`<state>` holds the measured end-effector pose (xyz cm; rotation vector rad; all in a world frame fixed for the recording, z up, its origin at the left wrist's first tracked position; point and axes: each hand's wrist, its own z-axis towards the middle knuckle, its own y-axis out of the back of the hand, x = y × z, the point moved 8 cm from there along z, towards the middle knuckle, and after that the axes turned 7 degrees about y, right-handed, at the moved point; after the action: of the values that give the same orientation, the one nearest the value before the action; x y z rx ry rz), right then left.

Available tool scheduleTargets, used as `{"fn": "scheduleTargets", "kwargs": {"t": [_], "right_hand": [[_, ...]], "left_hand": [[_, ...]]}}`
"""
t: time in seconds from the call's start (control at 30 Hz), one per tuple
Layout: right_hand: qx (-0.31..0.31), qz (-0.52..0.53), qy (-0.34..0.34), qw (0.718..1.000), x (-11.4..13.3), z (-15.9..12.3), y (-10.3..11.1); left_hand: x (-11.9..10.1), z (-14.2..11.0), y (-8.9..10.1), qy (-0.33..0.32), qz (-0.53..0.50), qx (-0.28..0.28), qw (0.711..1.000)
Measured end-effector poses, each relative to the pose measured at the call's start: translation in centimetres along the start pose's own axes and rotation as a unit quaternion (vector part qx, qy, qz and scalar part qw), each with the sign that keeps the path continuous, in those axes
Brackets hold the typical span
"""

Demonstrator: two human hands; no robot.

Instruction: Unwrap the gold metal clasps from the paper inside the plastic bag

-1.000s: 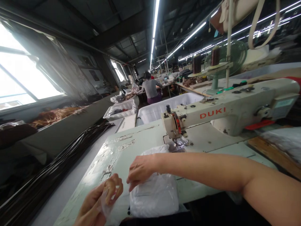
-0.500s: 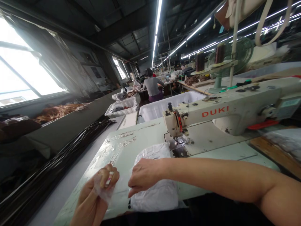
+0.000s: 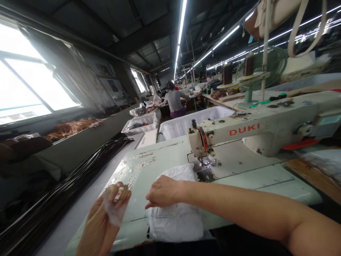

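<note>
My left hand [image 3: 102, 220] is raised at the near left with its fingers pinched on a small clear plastic piece [image 3: 115, 209] that carries a little pale tag. My right hand [image 3: 162, 192] reaches across from the right and rests, fingers curled down, on a white plastic bag [image 3: 176, 217] of folded material lying on the pale green sewing table [image 3: 149, 160]. Just behind the bag stands the cream DUKI sewing machine [image 3: 255, 129], its needle head [image 3: 199, 142] close to the bag's far end.
A bundle of long dark straps [image 3: 74, 177] runs along the bench on the left. White plastic bins [image 3: 181, 124] stand beyond the table. A seated person [image 3: 174, 101] works farther back. Thread cones and a green fan [image 3: 255, 67] rise behind the machine. A wooden board [image 3: 311, 170] lies right.
My left hand has lifted and turned the clear plastic piece up toward the view. My right hand has stayed on the white bag, shifting slightly.
</note>
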<state>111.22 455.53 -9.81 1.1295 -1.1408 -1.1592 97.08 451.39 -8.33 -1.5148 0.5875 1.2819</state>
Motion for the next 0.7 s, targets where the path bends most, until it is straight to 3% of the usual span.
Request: {"fn": "scheduleTargets", "kwargs": {"t": [0.2,0.4,0.6,0.7], "right_hand": [[-0.023,-0.004,-0.009,1.0,-1.0,-1.7,1.4],[-0.016,-0.006,0.051,0.999,0.8,0.0,0.6],[-0.037,0.002,0.001,0.999,-0.1,-2.1,2.4],[-0.027,0.018,-0.014,0.999,0.1,-1.9,1.8]], "left_hand": [[-0.7,-0.2,0.8,0.004,-0.001,-0.017,1.0],[-0.7,-0.3,0.7,-0.009,-0.003,-0.04,0.999],[-1.1,-1.4,2.5,-0.019,0.006,-0.016,1.0],[-1.1,-2.2,3.1,-0.029,0.007,-0.029,0.999]]}}
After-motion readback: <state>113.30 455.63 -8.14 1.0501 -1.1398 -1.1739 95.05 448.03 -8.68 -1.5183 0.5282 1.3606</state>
